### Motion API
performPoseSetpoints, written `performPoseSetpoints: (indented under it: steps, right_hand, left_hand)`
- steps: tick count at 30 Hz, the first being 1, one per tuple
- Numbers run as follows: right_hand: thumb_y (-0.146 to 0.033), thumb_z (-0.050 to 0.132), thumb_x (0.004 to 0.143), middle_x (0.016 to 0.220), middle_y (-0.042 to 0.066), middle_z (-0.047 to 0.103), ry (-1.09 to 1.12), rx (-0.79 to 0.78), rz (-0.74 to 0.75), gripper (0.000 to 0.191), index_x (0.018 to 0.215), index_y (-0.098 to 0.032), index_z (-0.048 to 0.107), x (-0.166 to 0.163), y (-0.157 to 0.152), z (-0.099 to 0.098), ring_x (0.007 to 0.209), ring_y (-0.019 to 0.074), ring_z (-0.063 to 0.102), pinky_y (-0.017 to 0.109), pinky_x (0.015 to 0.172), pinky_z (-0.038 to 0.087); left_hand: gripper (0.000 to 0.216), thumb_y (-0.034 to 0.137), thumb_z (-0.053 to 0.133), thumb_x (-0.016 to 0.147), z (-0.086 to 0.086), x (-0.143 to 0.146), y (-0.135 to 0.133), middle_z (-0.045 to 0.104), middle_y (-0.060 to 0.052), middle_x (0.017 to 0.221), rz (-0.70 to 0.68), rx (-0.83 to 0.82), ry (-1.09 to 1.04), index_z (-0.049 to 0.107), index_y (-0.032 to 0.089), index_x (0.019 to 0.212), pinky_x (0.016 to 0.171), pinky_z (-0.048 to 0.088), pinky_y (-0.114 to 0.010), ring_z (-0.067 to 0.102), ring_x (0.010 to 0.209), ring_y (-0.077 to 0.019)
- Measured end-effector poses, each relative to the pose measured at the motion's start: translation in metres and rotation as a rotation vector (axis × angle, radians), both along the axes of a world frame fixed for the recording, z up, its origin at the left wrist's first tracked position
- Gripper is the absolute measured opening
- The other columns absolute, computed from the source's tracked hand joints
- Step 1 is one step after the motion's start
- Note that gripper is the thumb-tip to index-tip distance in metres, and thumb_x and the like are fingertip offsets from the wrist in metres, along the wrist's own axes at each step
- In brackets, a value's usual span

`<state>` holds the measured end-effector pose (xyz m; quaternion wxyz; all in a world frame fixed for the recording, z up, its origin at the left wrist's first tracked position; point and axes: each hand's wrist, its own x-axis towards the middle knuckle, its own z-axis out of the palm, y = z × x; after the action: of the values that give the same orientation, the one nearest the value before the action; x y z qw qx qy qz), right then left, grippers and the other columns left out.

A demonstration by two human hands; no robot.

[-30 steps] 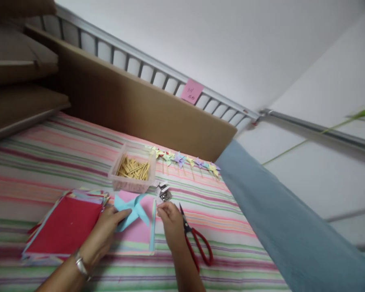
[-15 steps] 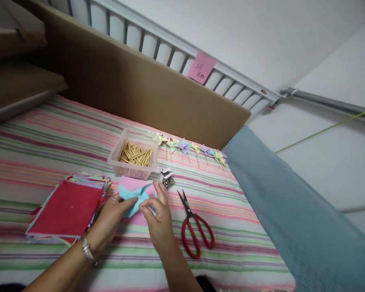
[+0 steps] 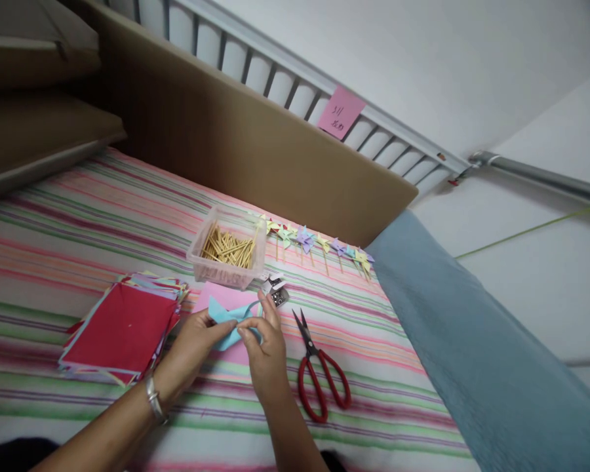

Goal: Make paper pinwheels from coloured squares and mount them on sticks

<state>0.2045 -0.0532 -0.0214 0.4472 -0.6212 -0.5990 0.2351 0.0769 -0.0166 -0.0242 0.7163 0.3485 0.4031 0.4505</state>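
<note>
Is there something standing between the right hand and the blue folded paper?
Nothing visible: the left hand holds the blue folded paper, with the right hand directly at it. The scissors lie aside, to the right.

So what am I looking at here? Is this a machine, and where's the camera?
No machine: these are a person's bare hands, seen by one camera worn on the head, looking forward and down. The left hand holds a folded blue paper shape; the right hand is at its edge, its grip unclear. Beneath is pink paper. Around them on the striped cloth are a stack of coloured sheets, a clear box of thin sticks, red-handled scissors and small pinwheels.
</note>
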Motion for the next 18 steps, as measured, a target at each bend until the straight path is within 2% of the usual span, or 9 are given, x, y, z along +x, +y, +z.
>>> performPoseSetpoints:
  steps: [3,9,14,18]
  right_hand:
    - [-0.015,0.056,0.078,0.145,0.003,0.038,0.005,-0.005,-0.007,0.013,0.074,-0.022,0.067,0.0003,-0.0005,0.0002,0.137,0.0214,0.022,0.043,0.11,0.019]
    - [-0.015,0.057,0.076,0.142,0.004,0.041,0.039,-0.024,-0.015,0.012,0.072,-0.022,0.067,0.0013,-0.0006,0.0021,0.136,0.0217,0.026,0.042,0.11,0.02]
    - [-0.018,0.059,0.074,0.14,0.007,0.044,0.09,-0.053,-0.036,0.008,0.071,-0.021,0.065,0.0012,-0.0009,0.0047,0.133,0.0227,0.032,0.042,0.108,0.024]
    - [-0.02,0.06,0.073,0.133,0.008,0.051,0.127,-0.085,-0.036,0.006,0.072,-0.021,0.065,0.0022,-0.0005,0.0041,0.129,0.0234,0.038,0.042,0.106,0.027]
  left_hand:
    - [0.026,0.03,0.074,0.062,0.0013,0.0005,-0.0005,0.074,-0.006,0.079,-0.011,0.012,0.014,0.073,0.013,0.081,0.074,0.047,-0.031,0.064,0.078,-0.0222]
    - [0.032,0.031,0.072,0.063,0.004,0.0015,-0.0007,0.074,-0.006,0.082,-0.031,0.03,0.033,0.072,0.014,0.09,0.074,0.047,-0.032,0.064,0.083,-0.0244]
    - [0.022,0.032,0.072,0.062,0.005,0.0006,0.0003,0.072,-0.004,0.075,-0.044,0.048,0.044,0.072,0.015,0.075,0.067,0.046,-0.028,0.062,0.072,-0.0203]
    - [0.021,0.032,0.073,0.061,0.0012,-0.001,0.0016,0.069,-0.002,0.068,-0.038,0.072,0.094,0.069,0.014,0.072,0.062,0.044,-0.025,0.059,0.063,-0.0166]
